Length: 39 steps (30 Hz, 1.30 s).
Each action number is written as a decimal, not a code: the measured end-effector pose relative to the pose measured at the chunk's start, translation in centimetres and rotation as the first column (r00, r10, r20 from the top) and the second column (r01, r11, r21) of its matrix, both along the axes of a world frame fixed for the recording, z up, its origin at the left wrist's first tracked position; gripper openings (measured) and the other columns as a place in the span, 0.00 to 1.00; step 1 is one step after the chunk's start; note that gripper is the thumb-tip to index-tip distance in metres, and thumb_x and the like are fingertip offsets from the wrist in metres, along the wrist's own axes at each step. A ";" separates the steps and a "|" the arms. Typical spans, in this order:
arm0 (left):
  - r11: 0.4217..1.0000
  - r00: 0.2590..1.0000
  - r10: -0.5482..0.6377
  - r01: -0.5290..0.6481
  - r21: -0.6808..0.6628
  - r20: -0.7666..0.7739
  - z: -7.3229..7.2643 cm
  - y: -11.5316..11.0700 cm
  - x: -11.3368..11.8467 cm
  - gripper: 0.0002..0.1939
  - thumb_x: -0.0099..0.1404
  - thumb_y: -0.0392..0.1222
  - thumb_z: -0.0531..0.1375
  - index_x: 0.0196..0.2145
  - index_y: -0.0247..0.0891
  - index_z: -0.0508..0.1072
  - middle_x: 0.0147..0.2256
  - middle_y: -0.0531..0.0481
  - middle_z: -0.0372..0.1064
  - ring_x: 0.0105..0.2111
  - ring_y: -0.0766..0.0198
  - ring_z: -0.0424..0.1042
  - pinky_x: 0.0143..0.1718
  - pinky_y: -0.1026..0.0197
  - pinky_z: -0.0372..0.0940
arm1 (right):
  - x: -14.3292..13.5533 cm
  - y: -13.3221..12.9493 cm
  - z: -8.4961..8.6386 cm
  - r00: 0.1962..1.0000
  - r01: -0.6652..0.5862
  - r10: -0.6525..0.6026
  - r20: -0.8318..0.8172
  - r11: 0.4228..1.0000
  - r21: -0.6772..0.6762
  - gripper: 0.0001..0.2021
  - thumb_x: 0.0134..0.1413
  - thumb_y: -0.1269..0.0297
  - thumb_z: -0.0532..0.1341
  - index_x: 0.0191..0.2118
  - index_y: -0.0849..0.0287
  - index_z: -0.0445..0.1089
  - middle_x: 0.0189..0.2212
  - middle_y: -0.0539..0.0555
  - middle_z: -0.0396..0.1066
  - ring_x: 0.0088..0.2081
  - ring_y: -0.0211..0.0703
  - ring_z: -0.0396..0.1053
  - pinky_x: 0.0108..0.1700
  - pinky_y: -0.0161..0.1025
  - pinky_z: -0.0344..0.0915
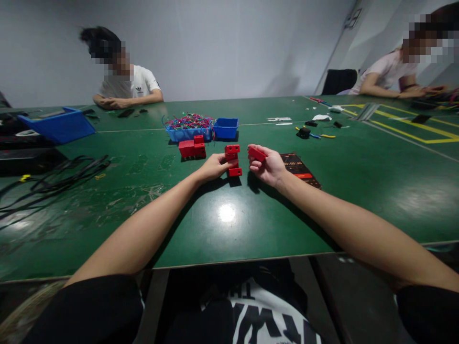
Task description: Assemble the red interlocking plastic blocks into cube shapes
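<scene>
My left hand is closed around a stack of red blocks with small holes, which it holds upright just over the green table. Facing it, my right hand grips a single flat red block between thumb and fingers. A narrow gap separates this block from the stack. Behind my left hand, more red blocks stand pressed together in a row on the table.
Beyond the red row are a blue tray of colourful wires and a small blue bin. A phone lies beside my right wrist. Black cables sprawl at left; pliers lie at right. Two people sit across the table.
</scene>
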<state>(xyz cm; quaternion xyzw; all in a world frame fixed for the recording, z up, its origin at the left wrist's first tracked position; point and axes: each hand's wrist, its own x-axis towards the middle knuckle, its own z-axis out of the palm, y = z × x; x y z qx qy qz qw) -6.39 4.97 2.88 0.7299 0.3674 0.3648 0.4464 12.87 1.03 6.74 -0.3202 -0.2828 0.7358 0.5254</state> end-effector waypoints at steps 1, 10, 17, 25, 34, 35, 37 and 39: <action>1.000 1.000 -0.002 0.002 -0.002 0.004 -0.1 0.1 0.0 0.34 0.50 0.64 0.67 0.42 0.30 0.78 0.37 0.46 0.76 0.39 0.56 0.72 0.47 0.54 0.65 | 0.0 0.0 -0.1 1.000 0.003 -0.003 0.001 1.000 0.013 0.10 0.65 0.66 0.48 0.35 0.57 0.64 0.18 0.47 0.63 0.13 0.30 0.53 0.15 0.27 0.54; 1.000 1.000 -0.016 0.015 0.003 0.022 -0.4 0.3 0.0 0.34 0.50 0.64 0.67 0.43 0.30 0.78 0.39 0.45 0.77 0.40 0.56 0.73 0.47 0.54 0.65 | -0.1 0.3 -0.4 0.993 0.116 -0.117 0.021 0.992 0.048 0.11 0.60 0.73 0.51 0.42 0.55 0.66 0.31 0.50 0.73 0.24 0.34 0.69 0.22 0.30 0.67; 1.000 1.000 -0.007 0.007 0.006 0.014 -0.4 0.4 0.0 0.35 0.50 0.64 0.67 0.44 0.29 0.78 0.41 0.43 0.77 0.41 0.55 0.73 0.48 0.53 0.65 | 0.1 0.2 -0.2 0.987 0.155 -0.156 -0.032 0.988 -0.010 0.19 0.42 0.79 0.54 0.43 0.61 0.67 0.36 0.56 0.72 0.32 0.38 0.75 0.26 0.29 0.71; 1.000 1.000 -0.014 0.014 -0.014 0.005 -0.3 0.2 -0.1 0.36 0.51 0.64 0.67 0.47 0.30 0.77 0.41 0.45 0.77 0.41 0.56 0.73 0.49 0.54 0.65 | -0.4 -0.8 0.2 0.998 0.039 -0.042 0.036 0.996 0.076 0.27 0.36 0.86 0.54 0.44 0.58 0.67 0.38 0.52 0.75 0.37 0.36 0.76 0.27 0.24 0.70; 1.000 1.000 -0.002 0.002 0.008 -0.010 0.0 0.2 -0.1 0.35 0.49 0.65 0.67 0.43 0.30 0.78 0.39 0.46 0.77 0.41 0.55 0.73 0.49 0.53 0.65 | -0.3 -0.1 -0.7 0.995 0.002 -0.016 0.098 0.990 0.138 0.12 0.47 0.75 0.67 0.39 0.59 0.70 0.28 0.46 0.75 0.24 0.30 0.72 0.23 0.25 0.66; 1.000 1.000 -0.002 0.003 0.006 -0.006 0.0 0.2 -0.1 0.35 0.49 0.65 0.67 0.43 0.31 0.78 0.39 0.46 0.77 0.41 0.55 0.73 0.49 0.53 0.65 | -0.3 0.0 -0.8 0.993 -0.006 -0.011 0.114 0.990 0.142 0.11 0.48 0.72 0.69 0.38 0.59 0.71 0.27 0.46 0.75 0.23 0.30 0.71 0.22 0.26 0.65; 1.000 1.000 -0.003 0.003 -0.001 0.000 0.0 0.1 0.0 0.35 0.49 0.65 0.67 0.43 0.31 0.78 0.39 0.45 0.77 0.41 0.54 0.73 0.49 0.52 0.65 | -0.3 0.0 -1.0 0.988 -0.028 0.006 0.152 0.989 0.143 0.10 0.51 0.63 0.69 0.39 0.58 0.71 0.26 0.47 0.74 0.22 0.31 0.71 0.20 0.27 0.64; 1.000 1.000 -0.003 0.003 -0.007 0.003 0.1 0.0 0.0 0.35 0.49 0.64 0.67 0.43 0.30 0.78 0.39 0.45 0.77 0.41 0.54 0.73 0.49 0.52 0.65 | -0.4 -0.1 -1.1 0.980 -0.055 0.027 0.197 0.989 0.139 0.13 0.53 0.54 0.68 0.40 0.57 0.72 0.27 0.49 0.74 0.21 0.33 0.70 0.19 0.29 0.62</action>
